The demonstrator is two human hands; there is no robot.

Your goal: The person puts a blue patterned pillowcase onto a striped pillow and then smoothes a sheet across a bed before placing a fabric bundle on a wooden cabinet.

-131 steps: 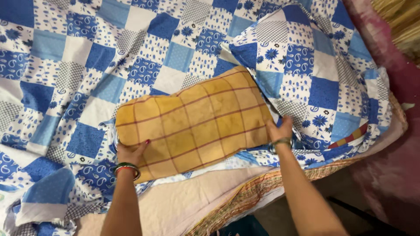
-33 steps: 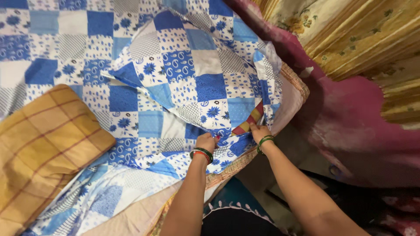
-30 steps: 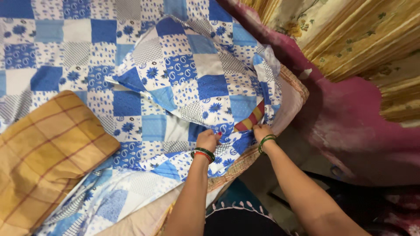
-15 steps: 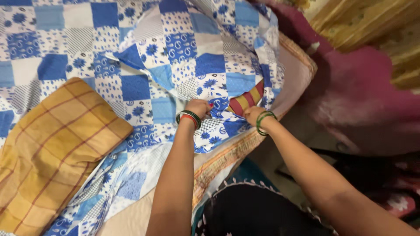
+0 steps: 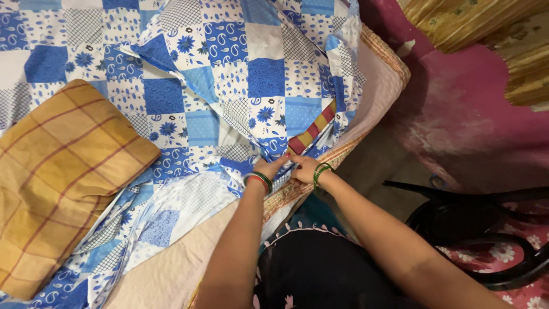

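A blue and white patchwork bedsheet covers the bed. On it lies a pillow in a matching patchwork cover, with a red and yellow striped inner pillow showing at its open end. My left hand and my right hand meet at that open end near the bed's edge, both pinching the cover's cloth. An orange checked pillow lies bare at the left, away from both hands.
The mattress edge with its woven border runs under my hands. A pink wall and yellow curtain stand at the right. A black chair frame sits at the lower right over a flowered floor covering.
My hands have drawn closer together and moved down toward the bed's edge, still at the cover's open end. Less of the striped pillow shows. The view shifted and a black chair came in.
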